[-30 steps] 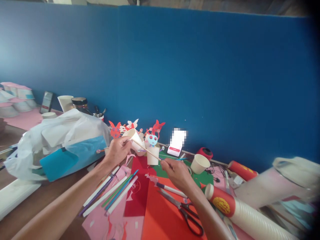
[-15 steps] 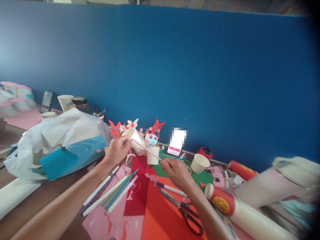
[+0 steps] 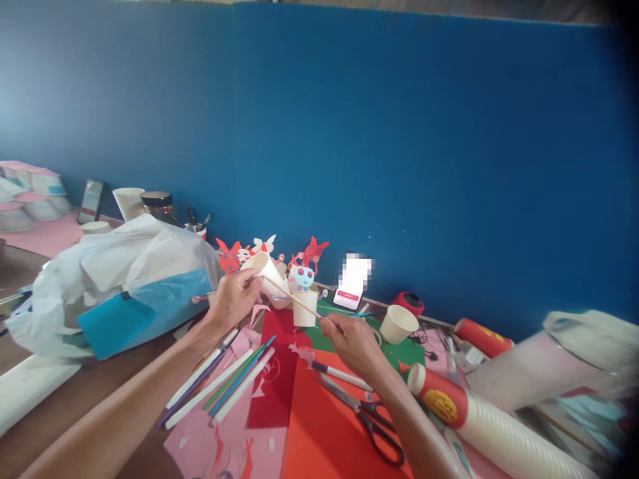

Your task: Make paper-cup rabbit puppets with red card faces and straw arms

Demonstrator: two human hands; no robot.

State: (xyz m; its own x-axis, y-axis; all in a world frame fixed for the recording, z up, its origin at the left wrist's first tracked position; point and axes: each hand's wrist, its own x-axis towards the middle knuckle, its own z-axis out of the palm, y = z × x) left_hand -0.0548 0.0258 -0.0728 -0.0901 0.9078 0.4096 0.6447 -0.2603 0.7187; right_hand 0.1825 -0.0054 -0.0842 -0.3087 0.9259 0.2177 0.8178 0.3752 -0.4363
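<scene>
My left hand [image 3: 233,299] grips a white paper cup [image 3: 269,271], tilted with its mouth toward the upper left. In my right hand [image 3: 352,338] is one end of a thin wooden stick [image 3: 294,299], which slants up to the left and has its other end at the cup beside my left fingers. Just behind the stick stands an upright white cup [image 3: 304,315] with a light-blue paper face [image 3: 304,277] above it. Red paper figures [image 3: 228,257] are behind my left hand.
Scissors [image 3: 367,416] lie on orange paper [image 3: 314,426] below my right hand. Coloured straws [image 3: 239,379] are left of centre. A phone [image 3: 349,286], a cup [image 3: 398,324] and stacked cups [image 3: 504,419] are right. A plastic bag [image 3: 150,259] stands left.
The whole view has shifted very slightly. My hands, the cup and the stick keep nearly the same positions.
</scene>
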